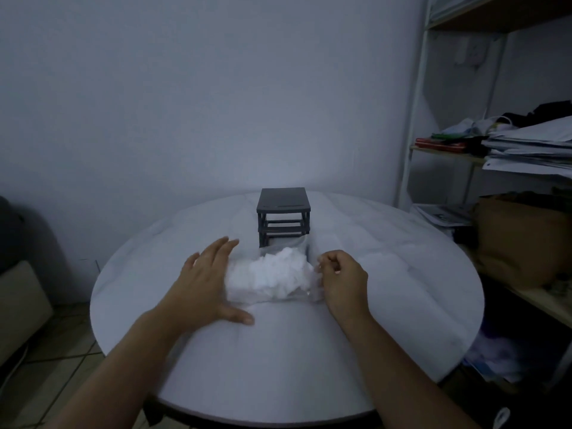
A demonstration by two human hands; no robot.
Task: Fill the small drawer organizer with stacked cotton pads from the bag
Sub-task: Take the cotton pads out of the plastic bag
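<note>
Flanking bag (272,278), left hand (204,284), right hand (342,278), organizer (283,209) just behind, shelf (442,151) beside

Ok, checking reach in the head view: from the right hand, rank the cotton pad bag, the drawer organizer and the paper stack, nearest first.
1. cotton pad bag, pinched by the right hand.
2. drawer organizer, just behind the bag.
3. paper stack, far off to the right.

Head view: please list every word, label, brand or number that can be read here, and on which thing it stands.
No text is readable in this view.
drawer organizer: plain dark surfaces, no label seen.
bag of cotton pads: clear plastic, no print seen.
stacked papers on the shelf: any print is too blurred to read.
</note>
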